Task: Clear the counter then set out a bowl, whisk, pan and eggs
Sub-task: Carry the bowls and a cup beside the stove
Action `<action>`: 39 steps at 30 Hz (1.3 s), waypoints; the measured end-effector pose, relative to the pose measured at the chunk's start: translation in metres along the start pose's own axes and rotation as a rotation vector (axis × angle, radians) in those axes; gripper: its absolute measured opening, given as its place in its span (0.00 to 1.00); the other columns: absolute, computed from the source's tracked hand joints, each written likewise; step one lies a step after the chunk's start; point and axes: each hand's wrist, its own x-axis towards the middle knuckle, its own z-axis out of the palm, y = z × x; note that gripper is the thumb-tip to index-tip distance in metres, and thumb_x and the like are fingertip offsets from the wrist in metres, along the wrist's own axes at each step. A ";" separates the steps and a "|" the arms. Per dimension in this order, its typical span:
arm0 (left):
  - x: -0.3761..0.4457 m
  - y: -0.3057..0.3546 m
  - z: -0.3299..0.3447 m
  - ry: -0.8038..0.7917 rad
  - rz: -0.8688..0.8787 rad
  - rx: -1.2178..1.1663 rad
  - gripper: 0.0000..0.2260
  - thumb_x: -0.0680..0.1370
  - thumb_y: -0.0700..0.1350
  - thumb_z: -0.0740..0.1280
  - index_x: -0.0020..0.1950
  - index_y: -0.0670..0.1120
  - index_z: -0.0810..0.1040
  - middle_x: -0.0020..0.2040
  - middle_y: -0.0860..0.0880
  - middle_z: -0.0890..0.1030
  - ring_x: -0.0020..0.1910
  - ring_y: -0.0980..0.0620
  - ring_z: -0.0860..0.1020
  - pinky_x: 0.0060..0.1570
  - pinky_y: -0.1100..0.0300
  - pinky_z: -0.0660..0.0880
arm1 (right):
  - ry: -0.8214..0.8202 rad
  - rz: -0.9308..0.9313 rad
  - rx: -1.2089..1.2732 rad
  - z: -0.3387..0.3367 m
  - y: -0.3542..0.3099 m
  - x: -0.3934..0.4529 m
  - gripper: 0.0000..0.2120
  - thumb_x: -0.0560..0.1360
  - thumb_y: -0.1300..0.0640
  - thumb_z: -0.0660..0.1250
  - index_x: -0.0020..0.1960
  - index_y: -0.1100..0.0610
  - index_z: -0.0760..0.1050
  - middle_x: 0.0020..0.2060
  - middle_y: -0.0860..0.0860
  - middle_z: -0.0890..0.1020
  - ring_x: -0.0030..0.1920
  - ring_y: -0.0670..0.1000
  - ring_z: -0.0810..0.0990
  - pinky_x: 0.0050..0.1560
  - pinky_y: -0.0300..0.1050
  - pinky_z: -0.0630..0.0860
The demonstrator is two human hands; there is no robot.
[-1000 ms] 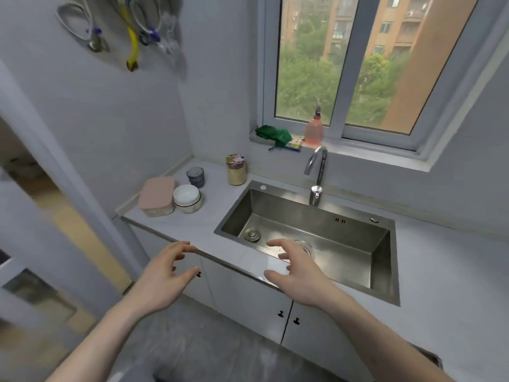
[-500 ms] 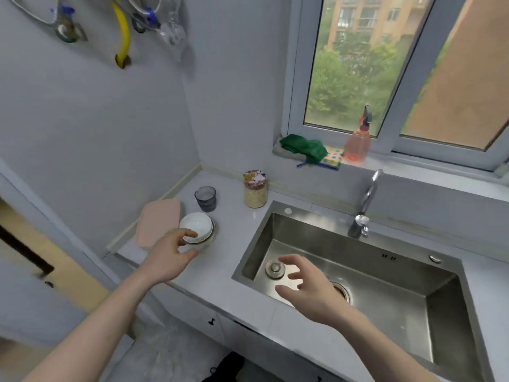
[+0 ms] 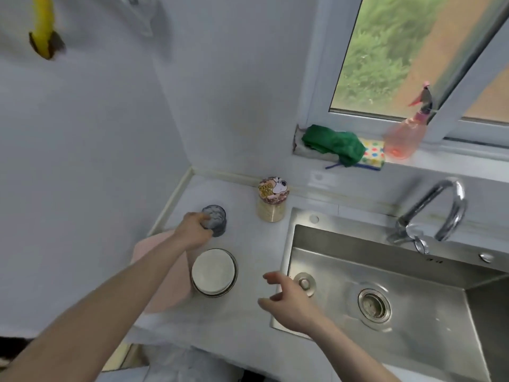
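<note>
On the grey counter (image 3: pixel 248 241) left of the sink stand a dark glass cup (image 3: pixel 216 220), a stack of white bowls (image 3: pixel 214 272), a pink lidded box (image 3: pixel 162 282) and a jar with a cartoon lid (image 3: pixel 272 199). My left hand (image 3: pixel 192 230) reaches over the pink box and its fingers curl round the left side of the dark cup. My right hand (image 3: pixel 289 301) hovers above the sink's left rim, fingers loosely spread, holding nothing. The pink box is partly hidden by my left forearm.
A steel sink (image 3: pixel 399 293) with a curved tap (image 3: pixel 438 213) fills the right. On the window sill lie a green cloth (image 3: pixel 333 144), a spotted sponge (image 3: pixel 373 155) and a pink spray bottle (image 3: pixel 405 133). A yellow object (image 3: pixel 42 28) hangs on the left wall.
My left hand moved from the white bowls back to the dark cup and closed round it. The view came closer and lower; my right hand drifted left toward the sink's rim.
</note>
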 end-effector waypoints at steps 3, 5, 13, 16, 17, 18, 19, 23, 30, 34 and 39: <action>0.046 -0.014 0.017 -0.067 -0.030 0.062 0.24 0.73 0.45 0.70 0.70 0.46 0.78 0.70 0.40 0.75 0.68 0.43 0.76 0.69 0.56 0.71 | 0.009 0.051 0.005 0.004 0.001 0.007 0.27 0.75 0.47 0.70 0.72 0.43 0.69 0.66 0.40 0.73 0.55 0.42 0.81 0.39 0.33 0.77; 0.075 -0.030 0.032 -0.098 -0.043 0.107 0.25 0.71 0.51 0.66 0.68 0.48 0.80 0.70 0.41 0.77 0.69 0.44 0.75 0.69 0.59 0.71 | 0.012 0.090 0.015 0.006 0.002 0.012 0.27 0.75 0.48 0.70 0.72 0.43 0.69 0.66 0.40 0.73 0.55 0.43 0.81 0.40 0.32 0.77; 0.065 -0.030 0.031 0.015 0.042 0.134 0.16 0.68 0.59 0.78 0.48 0.49 0.87 0.46 0.47 0.85 0.47 0.44 0.84 0.39 0.58 0.71 | -0.003 0.164 0.050 0.027 -0.002 0.038 0.27 0.74 0.46 0.71 0.71 0.43 0.69 0.65 0.42 0.75 0.53 0.46 0.81 0.48 0.37 0.75; 0.051 -0.031 0.021 0.039 0.089 0.114 0.12 0.68 0.56 0.79 0.46 0.51 0.86 0.45 0.49 0.84 0.46 0.44 0.82 0.40 0.56 0.74 | -0.019 0.178 0.065 0.035 -0.007 0.049 0.27 0.74 0.45 0.71 0.71 0.44 0.69 0.65 0.42 0.75 0.55 0.47 0.79 0.49 0.38 0.73; 0.046 -0.033 0.019 0.067 0.111 0.096 0.11 0.68 0.54 0.80 0.44 0.51 0.86 0.45 0.49 0.84 0.45 0.44 0.82 0.40 0.55 0.73 | -0.026 0.191 0.079 0.039 -0.008 0.053 0.27 0.75 0.45 0.71 0.72 0.44 0.69 0.65 0.43 0.75 0.57 0.47 0.79 0.50 0.39 0.74; 0.039 -0.032 0.017 0.096 0.125 0.071 0.09 0.68 0.53 0.80 0.43 0.51 0.86 0.45 0.49 0.83 0.44 0.45 0.81 0.40 0.55 0.73 | -0.029 0.204 0.095 0.042 -0.009 0.057 0.28 0.75 0.45 0.71 0.73 0.45 0.68 0.65 0.43 0.75 0.58 0.48 0.79 0.52 0.41 0.76; 0.032 -0.033 0.012 0.125 0.132 0.029 0.09 0.68 0.52 0.80 0.42 0.51 0.85 0.45 0.50 0.83 0.44 0.46 0.80 0.40 0.55 0.72 | -0.031 0.220 0.118 0.047 -0.012 0.063 0.30 0.75 0.44 0.72 0.74 0.46 0.68 0.65 0.45 0.75 0.60 0.49 0.80 0.54 0.44 0.78; 0.006 -0.029 -0.010 0.239 0.178 -0.103 0.08 0.67 0.49 0.82 0.39 0.52 0.84 0.44 0.54 0.83 0.43 0.51 0.80 0.41 0.57 0.71 | -0.052 0.271 0.195 0.068 -0.024 0.085 0.38 0.74 0.42 0.72 0.80 0.50 0.61 0.70 0.50 0.73 0.60 0.55 0.82 0.51 0.49 0.83; -0.040 -0.022 -0.040 0.303 0.274 -0.131 0.06 0.69 0.47 0.81 0.42 0.51 0.86 0.49 0.58 0.83 0.43 0.60 0.78 0.44 0.69 0.72 | -0.111 0.355 0.274 0.091 -0.040 0.107 0.26 0.77 0.53 0.67 0.73 0.52 0.64 0.56 0.57 0.81 0.41 0.54 0.82 0.44 0.54 0.85; -0.055 -0.037 -0.044 0.276 0.260 -0.136 0.10 0.66 0.60 0.76 0.43 0.58 0.84 0.54 0.64 0.82 0.49 0.58 0.80 0.47 0.53 0.78 | -0.080 0.391 0.317 0.099 -0.039 0.114 0.20 0.79 0.60 0.61 0.70 0.56 0.66 0.54 0.59 0.80 0.36 0.55 0.82 0.45 0.57 0.86; -0.078 -0.043 -0.045 0.314 0.258 -0.148 0.07 0.68 0.53 0.80 0.43 0.55 0.85 0.59 0.66 0.80 0.54 0.58 0.81 0.52 0.53 0.78 | -0.011 0.391 0.356 0.105 -0.044 0.116 0.16 0.78 0.64 0.57 0.65 0.58 0.69 0.60 0.60 0.77 0.46 0.63 0.85 0.43 0.61 0.85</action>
